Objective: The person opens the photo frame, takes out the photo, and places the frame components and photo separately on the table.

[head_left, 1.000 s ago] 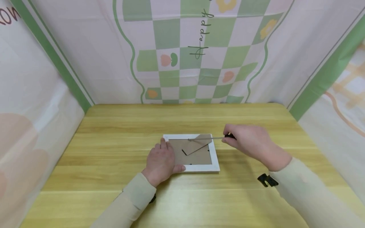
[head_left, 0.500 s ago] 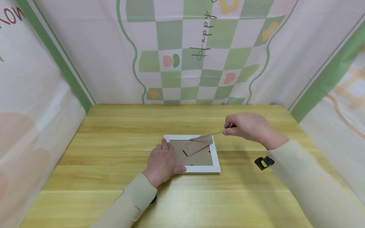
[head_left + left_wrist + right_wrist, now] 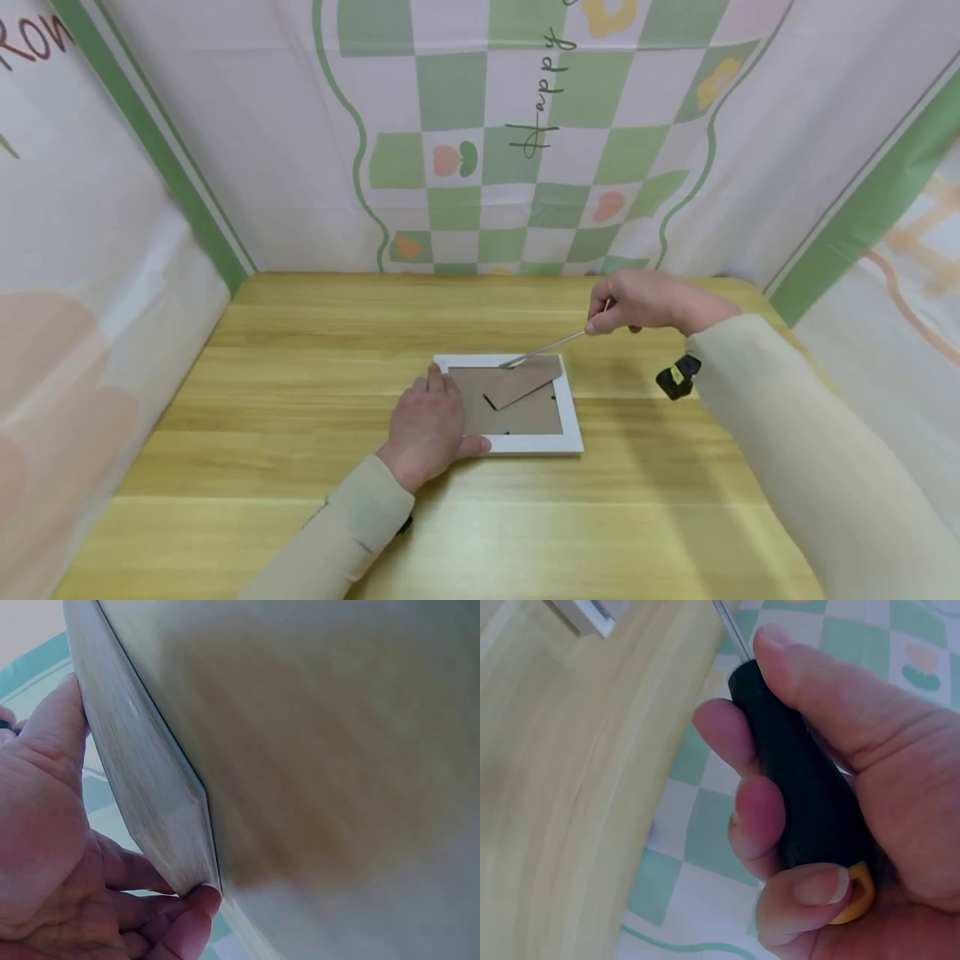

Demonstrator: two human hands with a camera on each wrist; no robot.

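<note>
A white picture frame (image 3: 572, 425) lies face down on the wooden table, its brown backing board (image 3: 528, 417) and stand flap (image 3: 525, 379) facing up. My left hand (image 3: 426, 425) holds its left end, thumb along the near edge and fingers at the far edge; the left wrist view shows fingers (image 3: 196, 922) bent at the frame's corner. In my right hand (image 3: 637, 302) is a screwdriver (image 3: 802, 772) with a black handle and yellow end, gripped by thumb and curled fingers. Its metal shaft (image 3: 547, 345) slants down leftward, the tip at the backing's far edge.
The wooden table (image 3: 300, 333) ends at the back against a green-and-white checked cloth (image 3: 510, 200). Printed cloth also hangs at the left (image 3: 97, 333) and right sides. A black strap piece (image 3: 678, 377) is at the right sleeve.
My right hand has risen and moved away toward the back, tilting the screwdriver more steeply while its tip stays at the backing's far edge. My left hand stays on the picture frame.
</note>
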